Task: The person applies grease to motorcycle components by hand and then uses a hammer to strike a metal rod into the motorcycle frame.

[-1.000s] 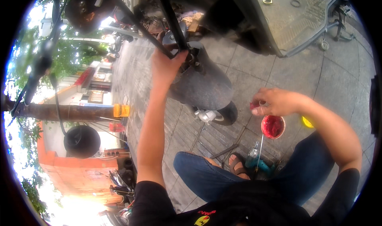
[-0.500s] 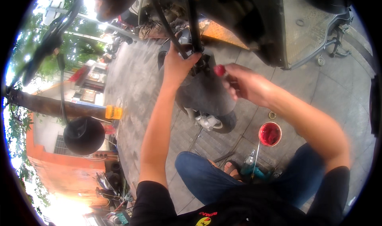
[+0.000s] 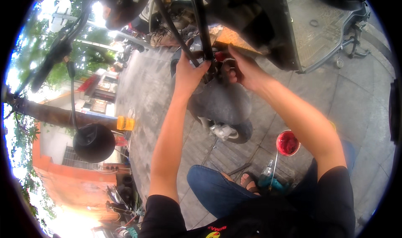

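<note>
My left hand [image 3: 189,73] is wrapped around the lower end of a black steering tube [image 3: 202,28] on a scooter's front end, thumb on the near side. Right beside it, my right hand [image 3: 247,72] pinches a small part smeared with red grease [image 3: 220,56], close against the tube; its exact shape is mostly hidden by my fingers. Below both hands sits a dusty dark front fender [image 3: 220,104] over the wheel, with a silver metal piece [image 3: 224,132] at its side. Red grease [image 3: 288,143] fills an open round tub on the ground.
A teal power tool [image 3: 268,178] lies by my sandalled foot. Dark scooter bodywork [image 3: 251,24] hangs at the upper right, beside a grey footboard [image 3: 322,26]. To the left are a round black mirror [image 3: 94,143] and a yellow-wrapped pole end [image 3: 125,122]. Parked scooters stand farther off.
My right hand has moved up and left with the red-smeared part, from beside the fender to the steering tube. My left hand keeps its hold on the tube.
</note>
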Tool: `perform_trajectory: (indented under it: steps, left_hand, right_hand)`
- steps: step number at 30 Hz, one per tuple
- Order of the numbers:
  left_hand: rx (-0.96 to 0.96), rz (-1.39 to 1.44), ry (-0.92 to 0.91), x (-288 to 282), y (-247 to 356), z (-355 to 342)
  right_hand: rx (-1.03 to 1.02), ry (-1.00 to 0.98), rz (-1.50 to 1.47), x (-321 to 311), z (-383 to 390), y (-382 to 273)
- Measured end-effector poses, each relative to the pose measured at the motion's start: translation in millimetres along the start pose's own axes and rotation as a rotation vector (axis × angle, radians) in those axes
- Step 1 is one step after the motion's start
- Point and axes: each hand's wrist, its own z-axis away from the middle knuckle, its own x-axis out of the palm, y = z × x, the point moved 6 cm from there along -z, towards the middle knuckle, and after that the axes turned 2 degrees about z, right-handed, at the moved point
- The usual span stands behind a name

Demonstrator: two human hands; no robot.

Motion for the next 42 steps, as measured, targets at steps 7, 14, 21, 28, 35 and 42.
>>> perform_trajectory:
  steps: [7,14,21,28,35,42]
  left_hand:
    - [-0.018,-0.005,-0.034,1,-14,-8]
    - [-0.03,0.038,-0.006,2,-7,-2]
    - [-0.048,-0.024,-0.015,2,-8,-2]
    - [-0.066,-0.063,-0.028,1,-4,0]
    - [-0.169,0.045,-0.016,7,-9,11]
    - [-0.104,-0.037,0.027,1,5,6]
  right_hand:
    - [0.048,0.013,0.038,-11,-6,0]
    - [0.04,0.025,0.052,-14,1,-3]
    - [0.107,0.078,0.062,-19,3,2]
    - [0.024,-0.149,-0.119,-25,-10,15]
    - [-0.198,-0.096,-0.076,-48,-19,17]
    - [-0.861,0.201,1.036,-34,-4,18]
